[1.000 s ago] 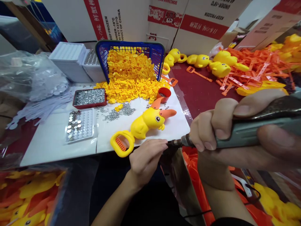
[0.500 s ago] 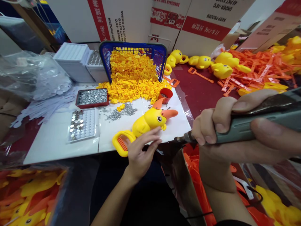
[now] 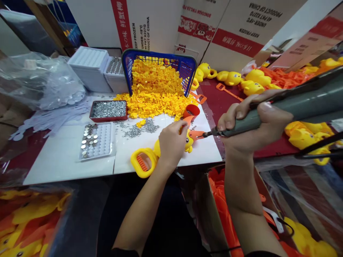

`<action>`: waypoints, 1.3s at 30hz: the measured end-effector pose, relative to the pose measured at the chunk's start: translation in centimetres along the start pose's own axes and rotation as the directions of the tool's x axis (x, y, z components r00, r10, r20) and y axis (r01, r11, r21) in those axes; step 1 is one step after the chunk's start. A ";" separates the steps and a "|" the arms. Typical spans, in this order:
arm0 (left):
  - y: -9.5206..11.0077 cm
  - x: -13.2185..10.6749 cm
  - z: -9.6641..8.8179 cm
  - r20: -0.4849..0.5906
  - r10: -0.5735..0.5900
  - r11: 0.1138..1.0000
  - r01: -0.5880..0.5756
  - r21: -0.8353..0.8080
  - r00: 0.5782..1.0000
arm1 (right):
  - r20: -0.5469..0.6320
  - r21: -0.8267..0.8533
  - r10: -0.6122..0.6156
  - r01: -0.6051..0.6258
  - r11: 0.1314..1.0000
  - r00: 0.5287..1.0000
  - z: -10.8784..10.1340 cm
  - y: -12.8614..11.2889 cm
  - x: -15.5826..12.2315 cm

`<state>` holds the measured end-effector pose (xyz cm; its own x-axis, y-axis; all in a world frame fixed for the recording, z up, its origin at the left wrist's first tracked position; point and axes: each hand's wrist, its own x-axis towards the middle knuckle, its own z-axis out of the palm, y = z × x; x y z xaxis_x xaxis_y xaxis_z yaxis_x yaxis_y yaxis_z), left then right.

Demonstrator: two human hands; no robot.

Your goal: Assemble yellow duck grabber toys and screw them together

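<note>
"One yellow moulded-plastic duck (image 3: 157, 147) lies on its side at the front of the white-covered worktop (image 3: 66, 153). How would it handle?"

"It is probably light, hollow and fairly stiff, and smooth enough to slide or roll. On the left, its thick yellow loop handle (image 3: 144, 174) reaches the worktop's edge and looks like the easiest hold."

"And the left hand?"

"The left hand (image 3: 173, 142) is draped over the body and head, fingers bent; whether the fingertips pinch anything, one cannot tell. That rounded middle seems a sound place to steady it. At the right end, the flat orange bill pieces (image 3: 197, 135) look thin, likelier to flex or crack."

"What of the right hand?"

"The right hand (image 3: 254, 135) is wrapped round a grey-green power driver (image 3: 302, 100). The tip is at the lower bill piece; touching or just short of it, one cannot say."

"And the surface, the room?"

"Leftmost is a crumpled clear plastic bag (image 3: 56, 82), then a white cupped tray (image 3: 102, 146) part-filled with shiny discs, stacked white ridged trays (image 3: 92, 71), and a red rectangular tray (image 3: 118, 118) of small silvery metal bits. A blue mesh basket (image 3: 189, 67) spills little yellow plastic pieces (image 3: 158, 100) beside a round red cup (image 3: 190, 107). Farther right, more yellow ducks (image 3: 229, 77) line the maroon tabletop (image 3: 219, 96), before white-and-red cardboard cartons (image 3: 158, 21)."
</note>
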<state>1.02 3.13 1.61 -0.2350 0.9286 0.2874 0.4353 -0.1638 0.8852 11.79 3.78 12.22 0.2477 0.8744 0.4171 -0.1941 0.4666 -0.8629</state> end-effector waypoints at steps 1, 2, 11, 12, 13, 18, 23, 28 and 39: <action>0.0 -0.2 -0.1 -0.002 0.011 1.000 -0.011 0.009 1.000 | 0.021 -0.016 0.003 -0.002 1.000 1.000 0.0 0.3 0.1; 0.1 -0.3 -0.2 -0.002 0.023 1.000 -0.023 0.018 1.000 | 0.038 -0.030 0.000 0.002 1.000 0.999 0.0 0.6 0.1; 0.3 -0.5 0.0 -0.018 0.020 0.998 -0.019 0.065 1.000 | 0.148 -0.061 -0.057 0.066 0.996 0.987 0.3 2.3 -0.2; 0.2 -0.5 0.0 -0.019 0.022 0.998 -0.020 0.064 1.000 | 0.141 -0.070 -0.060 0.071 0.995 0.988 0.4 2.4 -0.2; 0.2 -0.5 0.0 -0.020 0.024 0.998 -0.022 0.064 1.000 | 0.126 -0.073 -0.069 0.079 0.994 0.990 0.5 2.4 -0.3; 0.2 -0.5 0.0 -0.009 0.021 0.997 -0.021 0.073 1.000 | 0.115 -0.062 -0.070 0.077 0.995 0.991 0.7 2.6 -0.6; 0.5 -0.5 -0.2 0.016 -0.011 0.990 0.009 0.138 1.000 | 0.201 0.015 -0.119 0.118 0.993 0.972 0.4 3.8 -0.2; 0.8 -0.6 -0.4 0.025 -0.025 0.985 0.021 0.171 0.999 | 0.294 0.113 -0.103 0.073 0.991 0.950 0.0 4.6 0.6; 0.6 -0.9 -0.5 0.044 -0.036 0.993 0.030 0.117 0.998 | 0.004 0.086 -0.155 0.154 0.984 0.988 0.8 1.5 2.4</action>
<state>1.09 2.06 2.09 -0.2122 0.9475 0.2393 0.5264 -0.0955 0.8448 11.38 6.72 12.16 0.2710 0.7919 0.5472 -0.2340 0.6056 -0.7606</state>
